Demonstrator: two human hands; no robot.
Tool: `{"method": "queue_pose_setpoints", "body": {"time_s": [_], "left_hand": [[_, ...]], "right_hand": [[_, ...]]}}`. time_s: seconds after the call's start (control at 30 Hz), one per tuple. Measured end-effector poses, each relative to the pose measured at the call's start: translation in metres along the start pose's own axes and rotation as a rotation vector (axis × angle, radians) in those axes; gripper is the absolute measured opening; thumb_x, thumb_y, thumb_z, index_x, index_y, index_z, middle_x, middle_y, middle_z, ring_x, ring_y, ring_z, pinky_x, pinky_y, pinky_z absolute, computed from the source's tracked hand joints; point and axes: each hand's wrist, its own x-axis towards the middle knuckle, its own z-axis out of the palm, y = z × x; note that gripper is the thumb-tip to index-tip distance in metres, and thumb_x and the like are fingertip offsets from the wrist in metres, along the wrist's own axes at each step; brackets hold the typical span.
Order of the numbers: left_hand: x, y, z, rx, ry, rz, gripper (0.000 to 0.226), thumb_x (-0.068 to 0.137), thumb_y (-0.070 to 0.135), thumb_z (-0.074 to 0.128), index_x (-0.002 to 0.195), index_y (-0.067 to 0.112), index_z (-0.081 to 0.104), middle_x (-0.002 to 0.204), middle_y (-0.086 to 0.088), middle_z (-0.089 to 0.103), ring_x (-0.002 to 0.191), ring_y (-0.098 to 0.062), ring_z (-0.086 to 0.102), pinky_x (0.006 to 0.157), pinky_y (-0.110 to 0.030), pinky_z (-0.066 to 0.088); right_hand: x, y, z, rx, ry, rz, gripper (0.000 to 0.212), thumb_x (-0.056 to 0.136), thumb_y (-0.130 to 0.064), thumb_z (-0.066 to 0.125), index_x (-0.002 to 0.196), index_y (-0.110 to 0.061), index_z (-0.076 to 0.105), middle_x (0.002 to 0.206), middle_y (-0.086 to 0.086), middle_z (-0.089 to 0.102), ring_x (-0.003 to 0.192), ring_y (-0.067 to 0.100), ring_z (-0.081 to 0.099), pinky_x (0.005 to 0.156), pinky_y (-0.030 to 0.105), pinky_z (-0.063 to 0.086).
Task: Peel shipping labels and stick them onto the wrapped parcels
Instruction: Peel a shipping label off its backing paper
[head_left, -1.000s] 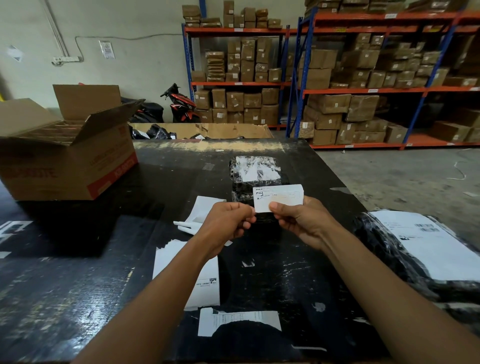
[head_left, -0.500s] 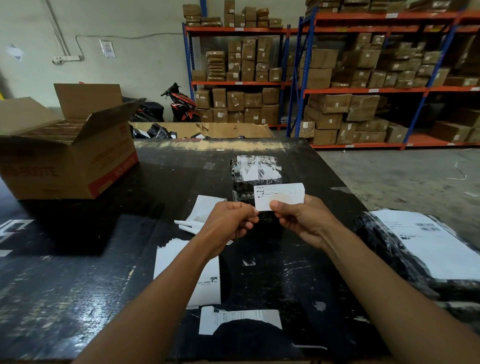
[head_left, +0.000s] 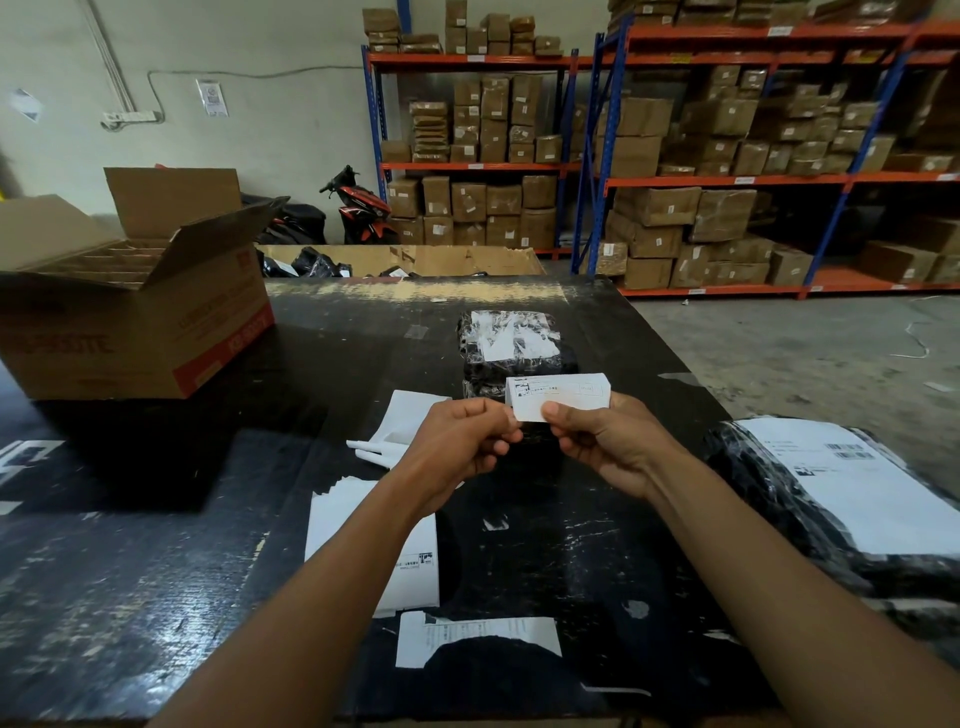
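Both my hands hold a small white shipping label (head_left: 566, 391) above the black table (head_left: 156, 545). My left hand (head_left: 457, 447) pinches its left edge and my right hand (head_left: 608, 441) grips its lower right part with the thumb on the front. Behind the label lies a black wrapped parcel (head_left: 511, 348) with a white label on its top. A larger black wrapped parcel (head_left: 769, 499) with a big white label lies at the right edge of the table. A stack of white labels (head_left: 343, 519) lies under my left forearm.
An open cardboard box (head_left: 135, 322) stands at the table's left. Loose white backing papers (head_left: 405, 421) and a torn sheet (head_left: 478, 631) lie on the table. Shelves of brown cartons (head_left: 675, 208) and a scooter (head_left: 358, 208) stand beyond the table.
The label and both hands have stayed almost in place; my left fingers have shifted slightly at the label's left edge.
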Motion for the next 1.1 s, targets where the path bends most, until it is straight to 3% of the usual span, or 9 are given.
{"method": "queue_pose_setpoints", "body": {"time_s": [0.2, 0.27, 0.37, 0.43, 0.57, 0.67, 0.73, 0.8, 1.1], "left_hand": [[0.000, -0.002, 0.003, -0.005, -0.032, 0.036, 0.021, 0.090, 0.003, 0.056, 0.074, 0.014, 0.066, 0.073, -0.003, 0.066, 0.061, -0.008, 0.054, 0.057, -0.021, 0.044], [0.000, -0.005, 0.004, -0.025, -0.027, 0.041, 0.023, 0.090, 0.003, 0.056, 0.072, 0.014, 0.065, 0.073, -0.004, 0.066, 0.062, -0.009, 0.054, 0.058, -0.022, 0.044], [-0.001, -0.006, 0.004, -0.024, -0.019, 0.045, 0.022, 0.090, 0.003, 0.056, 0.072, 0.013, 0.065, 0.073, -0.003, 0.065, 0.062, -0.008, 0.055, 0.061, -0.023, 0.045], [-0.001, -0.006, 0.004, -0.030, -0.027, 0.046, 0.021, 0.090, 0.003, 0.056, 0.073, 0.013, 0.065, 0.073, -0.003, 0.065, 0.062, -0.008, 0.055, 0.061, -0.023, 0.045], [0.000, -0.005, 0.005, -0.037, -0.042, 0.054, 0.022, 0.089, 0.003, 0.057, 0.072, 0.013, 0.067, 0.072, -0.004, 0.064, 0.061, -0.008, 0.053, 0.060, -0.022, 0.044], [0.001, -0.005, 0.005, -0.029, -0.044, 0.059, 0.022, 0.088, 0.004, 0.059, 0.071, 0.014, 0.068, 0.071, -0.004, 0.063, 0.060, -0.009, 0.053, 0.058, -0.022, 0.045], [0.001, -0.006, 0.004, 0.001, -0.029, 0.064, 0.019, 0.088, 0.005, 0.060, 0.073, 0.012, 0.069, 0.069, -0.005, 0.062, 0.059, -0.009, 0.052, 0.059, -0.022, 0.044], [0.000, -0.006, 0.003, 0.031, -0.010, 0.070, 0.016, 0.090, 0.006, 0.060, 0.077, 0.009, 0.069, 0.069, -0.005, 0.062, 0.059, -0.009, 0.051, 0.058, -0.021, 0.044], [-0.001, -0.008, -0.003, 0.100, 0.016, 0.065, 0.014, 0.092, 0.010, 0.062, 0.090, 0.000, 0.071, 0.070, -0.005, 0.064, 0.059, -0.008, 0.053, 0.061, -0.023, 0.046]], "right_hand": [[-0.001, 0.001, 0.003, -0.046, 0.030, 0.063, 0.041, 0.074, -0.001, 0.080, 0.111, -0.001, 0.063, 0.068, 0.006, 0.069, 0.057, 0.011, 0.060, 0.050, 0.020, 0.050], [-0.002, 0.001, 0.004, -0.158, 0.063, 0.052, 0.059, 0.073, -0.008, 0.084, 0.122, -0.004, 0.052, 0.082, 0.008, 0.072, 0.061, 0.013, 0.063, 0.053, 0.023, 0.051], [-0.005, 0.002, 0.005, -0.368, 0.115, 0.009, 0.082, 0.068, -0.026, 0.089, 0.132, -0.029, 0.039, 0.108, 0.003, 0.066, 0.085, 0.017, 0.068, 0.063, 0.030, 0.051], [-0.008, 0.000, 0.007, -0.481, 0.104, -0.059, 0.065, 0.069, -0.029, 0.088, 0.124, -0.030, 0.054, 0.108, -0.004, 0.061, 0.096, 0.016, 0.063, 0.067, 0.029, 0.047], [-0.014, -0.002, 0.011, -0.536, 0.010, -0.229, 0.030, 0.076, -0.011, 0.082, 0.103, -0.013, 0.071, 0.092, 0.009, 0.070, 0.079, 0.009, 0.064, 0.054, 0.010, 0.044], [-0.014, -0.001, 0.013, -0.527, -0.024, -0.234, 0.011, 0.081, -0.012, 0.076, 0.093, -0.013, 0.076, 0.094, 0.007, 0.076, 0.091, 0.018, 0.070, 0.077, 0.031, 0.050], [-0.014, 0.000, 0.013, -0.492, -0.069, -0.170, 0.011, 0.085, -0.016, 0.071, 0.094, -0.015, 0.077, 0.094, 0.002, 0.077, 0.095, 0.014, 0.072, 0.091, 0.043, 0.048], [-0.015, -0.001, 0.012, -0.462, -0.117, -0.112, 0.017, 0.085, -0.023, 0.070, 0.098, -0.013, 0.077, 0.097, 0.001, 0.077, 0.097, 0.013, 0.072, 0.096, 0.046, 0.046], [-0.012, 0.003, 0.013, -0.377, -0.139, -0.073, 0.015, 0.090, -0.016, 0.067, 0.100, -0.009, 0.075, 0.098, 0.006, 0.077, 0.096, 0.014, 0.073, 0.094, 0.043, 0.047]]}}
